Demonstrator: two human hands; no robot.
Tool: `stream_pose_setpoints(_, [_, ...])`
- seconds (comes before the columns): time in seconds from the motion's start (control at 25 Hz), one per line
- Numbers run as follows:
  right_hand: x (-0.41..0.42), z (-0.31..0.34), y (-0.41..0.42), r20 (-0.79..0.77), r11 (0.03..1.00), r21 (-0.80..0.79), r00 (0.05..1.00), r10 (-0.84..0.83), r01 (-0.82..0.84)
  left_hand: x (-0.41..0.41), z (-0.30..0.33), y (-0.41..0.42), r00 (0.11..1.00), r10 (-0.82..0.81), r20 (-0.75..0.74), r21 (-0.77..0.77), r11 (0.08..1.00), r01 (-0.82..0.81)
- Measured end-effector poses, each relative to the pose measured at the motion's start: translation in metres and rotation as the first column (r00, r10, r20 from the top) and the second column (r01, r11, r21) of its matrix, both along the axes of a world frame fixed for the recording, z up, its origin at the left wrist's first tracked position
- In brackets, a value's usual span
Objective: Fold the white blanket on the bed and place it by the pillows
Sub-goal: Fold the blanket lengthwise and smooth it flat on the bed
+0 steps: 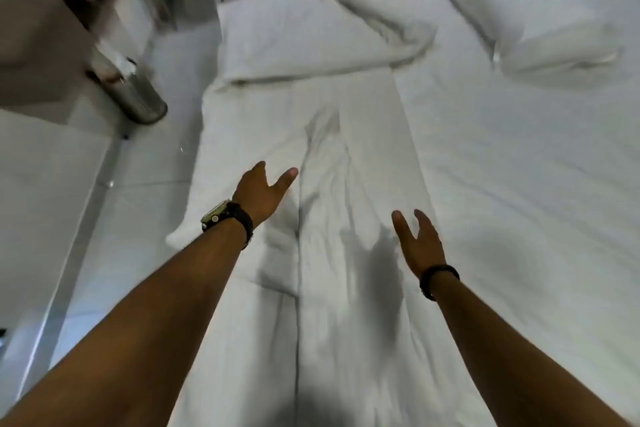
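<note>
Both hands empty, fingers spread: left hand (265,189), right hand (420,241) over the long folded blanket (346,156). Grab near corners evenly, fold toward pillows (298,42).

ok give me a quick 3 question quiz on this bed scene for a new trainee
1. True or false: the left hand grips a corner of the white blanket.
2. Multiple choice: the metal bin stands A) on the bed, B) on the floor left of the bed, C) between the pillows.
3. Fill in: the blanket lies as a long folded strip that runs from the person toward the ____ at the head of the bed.

Key:
1. False. Both it and the right hand are open above the blanket, holding nothing.
2. B.
3. Pillows: the left pillow and the right pillow.
</note>
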State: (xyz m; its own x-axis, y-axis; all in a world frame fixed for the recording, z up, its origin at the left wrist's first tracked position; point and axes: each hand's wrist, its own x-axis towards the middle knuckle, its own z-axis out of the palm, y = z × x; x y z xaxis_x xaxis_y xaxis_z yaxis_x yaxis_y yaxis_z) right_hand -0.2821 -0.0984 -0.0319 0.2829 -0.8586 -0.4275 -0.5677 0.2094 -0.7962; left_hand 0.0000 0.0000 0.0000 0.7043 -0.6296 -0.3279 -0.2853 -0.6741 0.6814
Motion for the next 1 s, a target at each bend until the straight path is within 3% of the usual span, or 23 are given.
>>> stream_pose_setpoints(0.08, [-0.018,-0.044,0.003,-0.053,0.995,0.098,0.998,0.022,-0.017,-0.016,-0.046,-0.014,0.999,-0.045,-0.031,0.123,0.991,0.048])
stream_pose_setpoints(0.2, [-0.053,-0.110,0.027,-0.160,0.974,0.156,0.969,0.190,-0.165,-0.042,-0.107,-0.026,0.975,0.053,-0.214,0.220,0.975,-0.005])
stream_pose_setpoints(0.28, [-0.064,-0.134,0.039,-0.175,0.956,0.119,0.941,0.288,-0.270,-0.054,-0.128,-0.032,0.951,0.138,-0.278,0.232,0.970,-0.073])
stream_pose_setpoints(0.44, [-0.071,-0.149,0.037,-0.229,0.934,-0.035,0.912,0.339,-0.356,-0.078,-0.140,-0.022,0.946,0.224,-0.236,0.141,0.971,-0.195])
stream_pose_setpoints(0.64, [-0.087,-0.146,0.034,-0.357,0.805,-0.046,0.763,0.539,-0.591,-0.085,-0.115,0.096,0.825,0.484,-0.290,-0.032,0.857,-0.514])
stream_pose_setpoints(0.76, [-0.086,-0.134,0.042,-0.457,0.760,-0.033,0.686,0.566,-0.649,-0.111,-0.107,0.200,0.692,0.636,-0.342,0.046,0.747,-0.664])
stream_pose_setpoints(0.92, [-0.093,-0.121,0.101,-0.697,0.589,-0.125,0.494,0.520,-0.798,-0.165,-0.107,0.302,0.547,0.738,-0.396,0.173,0.645,-0.745])
stream_pose_setpoints(1.0, [-0.096,-0.111,0.145,-0.695,0.544,-0.255,0.543,0.472,-0.800,-0.186,-0.108,0.329,0.522,0.743,-0.419,0.184,0.632,-0.753])
